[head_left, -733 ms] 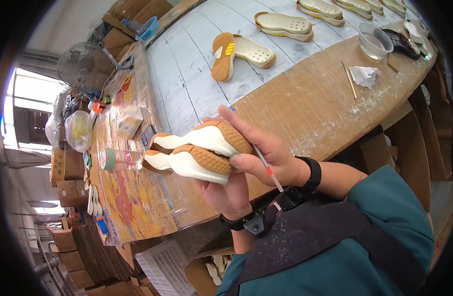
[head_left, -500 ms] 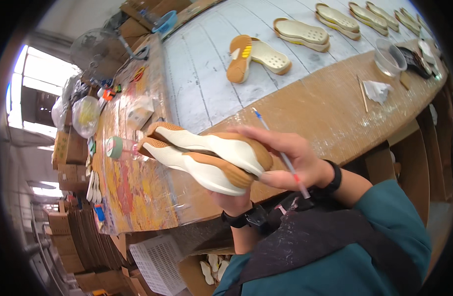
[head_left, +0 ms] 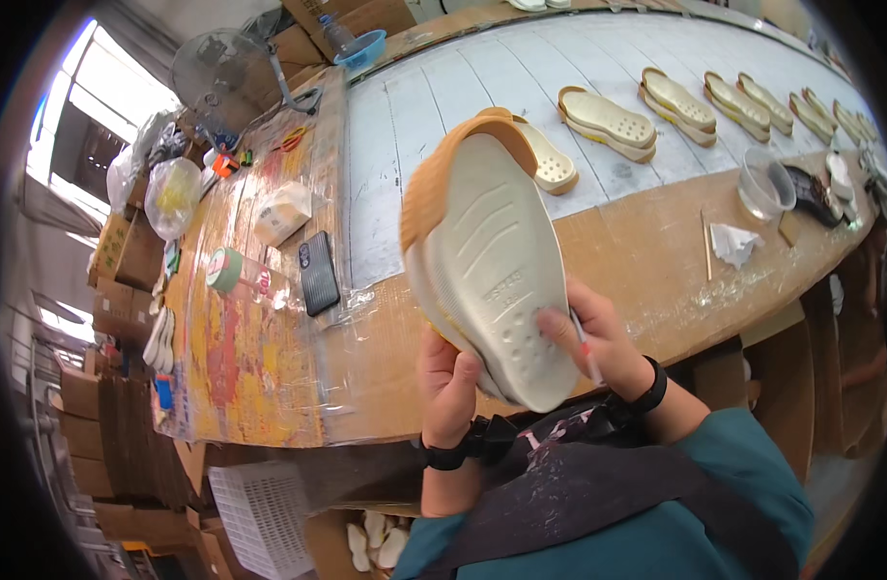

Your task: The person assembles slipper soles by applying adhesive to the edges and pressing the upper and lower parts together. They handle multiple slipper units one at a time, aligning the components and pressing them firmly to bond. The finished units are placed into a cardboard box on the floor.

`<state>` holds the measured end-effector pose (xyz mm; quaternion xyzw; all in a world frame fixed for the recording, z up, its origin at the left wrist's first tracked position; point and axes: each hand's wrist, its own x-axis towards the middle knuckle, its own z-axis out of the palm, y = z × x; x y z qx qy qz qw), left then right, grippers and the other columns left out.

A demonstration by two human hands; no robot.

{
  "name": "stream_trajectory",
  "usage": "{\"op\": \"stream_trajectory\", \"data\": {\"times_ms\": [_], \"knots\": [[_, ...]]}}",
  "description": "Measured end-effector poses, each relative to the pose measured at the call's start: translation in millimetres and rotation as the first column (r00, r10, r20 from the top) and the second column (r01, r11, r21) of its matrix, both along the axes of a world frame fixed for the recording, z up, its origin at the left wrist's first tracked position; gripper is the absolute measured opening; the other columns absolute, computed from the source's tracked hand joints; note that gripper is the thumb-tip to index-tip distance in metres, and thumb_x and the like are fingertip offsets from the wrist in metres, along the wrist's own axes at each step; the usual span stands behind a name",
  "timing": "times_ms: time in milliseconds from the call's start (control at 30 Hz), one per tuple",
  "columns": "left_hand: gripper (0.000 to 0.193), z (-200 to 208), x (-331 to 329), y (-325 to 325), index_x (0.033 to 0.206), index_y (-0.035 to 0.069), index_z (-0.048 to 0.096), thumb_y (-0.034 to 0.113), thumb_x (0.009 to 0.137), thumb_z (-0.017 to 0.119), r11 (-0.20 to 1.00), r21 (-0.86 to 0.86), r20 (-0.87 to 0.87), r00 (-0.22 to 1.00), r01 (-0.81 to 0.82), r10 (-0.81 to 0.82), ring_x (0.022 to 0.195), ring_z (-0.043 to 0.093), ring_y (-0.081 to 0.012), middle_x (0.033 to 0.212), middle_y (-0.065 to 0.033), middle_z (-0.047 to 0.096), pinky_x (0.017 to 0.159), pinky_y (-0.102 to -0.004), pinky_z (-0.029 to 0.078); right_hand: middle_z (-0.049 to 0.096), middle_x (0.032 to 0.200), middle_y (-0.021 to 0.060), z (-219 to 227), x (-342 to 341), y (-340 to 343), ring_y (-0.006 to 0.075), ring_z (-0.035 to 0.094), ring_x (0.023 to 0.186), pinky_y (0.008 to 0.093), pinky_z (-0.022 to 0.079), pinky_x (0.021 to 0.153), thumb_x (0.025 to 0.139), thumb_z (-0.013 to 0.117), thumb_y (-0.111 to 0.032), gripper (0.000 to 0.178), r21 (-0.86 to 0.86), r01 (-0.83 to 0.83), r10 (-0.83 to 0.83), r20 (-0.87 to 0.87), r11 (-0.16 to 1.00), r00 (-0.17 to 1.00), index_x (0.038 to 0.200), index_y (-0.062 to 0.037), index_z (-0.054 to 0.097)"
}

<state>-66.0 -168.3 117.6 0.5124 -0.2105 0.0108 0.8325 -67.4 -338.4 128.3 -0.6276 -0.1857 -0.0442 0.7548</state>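
Observation:
Above the table's near edge I hold a cream shoe sole (head_left: 492, 242) upright, its inner face with ridges and small holes toward me, its tan rim at the top. At least one more sole is stacked behind it, mostly hidden. My left hand (head_left: 448, 391) grips the lower left edge, thumb in front. My right hand (head_left: 598, 338) is closed on the lower right edge, thumb on the holed part. A slim pen (head_left: 587, 356) with a red part is tucked in that hand. Just behind the held soles, another sole (head_left: 552, 166) lies partly covered.
Pairs of soles (head_left: 608, 124) line the white sheet (head_left: 395, 184). At the right are a clear cup (head_left: 764, 186), crumpled tissue (head_left: 733, 244) and a thin stick (head_left: 707, 246). A phone (head_left: 318, 274) and green-lidded jar (head_left: 227, 270) lie left. Below stands a white crate (head_left: 260, 522).
The soles have swung from lying sideways, outer sides showing, to upright with an inner face toward me. My left hand has come into view at their left edge. The phone is uncovered.

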Motion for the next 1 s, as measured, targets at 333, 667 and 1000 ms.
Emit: {"op": "stream_trajectory", "data": {"times_ms": [333, 667, 1000], "knots": [[0.049, 21, 7, -19, 0.133, -0.004, 0.022, 0.018, 0.092, 0.038, 0.983, 0.182, -0.091, 0.995, -0.022, 0.040, 0.120, 0.036, -0.0195, 0.132, -0.0148, 0.034, 0.099, -0.0295, 0.028, 0.053, 0.110, 0.0070, -8, 8, -5, 0.0116, 0.054, 0.096, 0.0257, 0.045, 0.081, 0.091, 0.043, -0.015, 0.037, 0.438, -0.055, 0.272, -0.450, 0.897, 0.850, 0.124, -0.0007, 0.038], [0.048, 7, 22, -5, 0.133, 0.000, 0.024, 0.019, 0.092, 0.039, 0.985, 0.010, -0.367, 0.917, 0.174, -0.158, 0.126, 0.027, -0.0211, 0.137, -0.0139, 0.027, 0.100, -0.0356, 0.027, 0.057, 0.106, 0.0115, -35, 41, -27, 0.0137, 0.058, 0.091, 0.0264, 0.048, 0.077, 0.090, 0.041, -0.011, 0.029, 0.738, -0.147, 0.597, -0.393, 0.658, 0.699, 0.114, 0.0049, 0.045], [0.049, -13, 151, 41, 0.124, 0.003, 0.038, 0.019, 0.082, 0.056, 0.579, 0.815, -0.062, 0.990, -0.023, 0.127, 0.117, 0.036, -0.0231, 0.125, -0.0165, 0.039, 0.094, -0.0326, 0.033, 0.060, 0.097, 0.0138, -40, 93, -83, 0.0169, 0.058, 0.085, 0.0274, 0.045, 0.077, 0.084, 0.053, -0.021, 0.036, -0.797, -0.197, 0.082, -0.184, 0.571, 0.980, 0.112, 0.0013, 0.051]]}}
